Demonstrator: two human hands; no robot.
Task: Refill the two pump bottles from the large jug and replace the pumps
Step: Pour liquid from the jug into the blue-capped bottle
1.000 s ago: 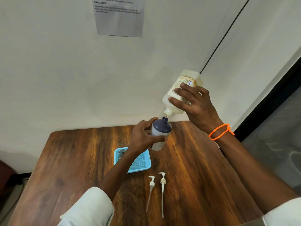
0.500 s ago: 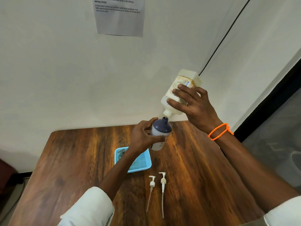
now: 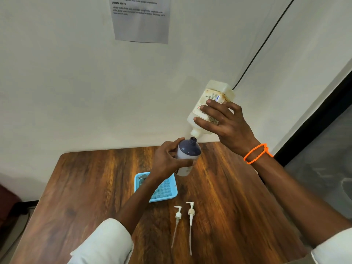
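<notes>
Above the wooden surface [image 3: 238, 197], the right hand [image 3: 226, 126] grips the upended jug [image 3: 207, 103] over the pump bottle [image 3: 187, 156] held in the left hand [image 3: 167, 161].

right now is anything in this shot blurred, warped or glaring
Head view: wide-angle warp bends the wall cable and table edges; the paper's small print is too blurred to read; warm glare on the wood beside the bottle; hands sharp.

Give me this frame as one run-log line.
step: pouring | right hand: holds jug tipped, spout over neck | left hand: grips pump bottle | two pumps: lying on table
</notes>
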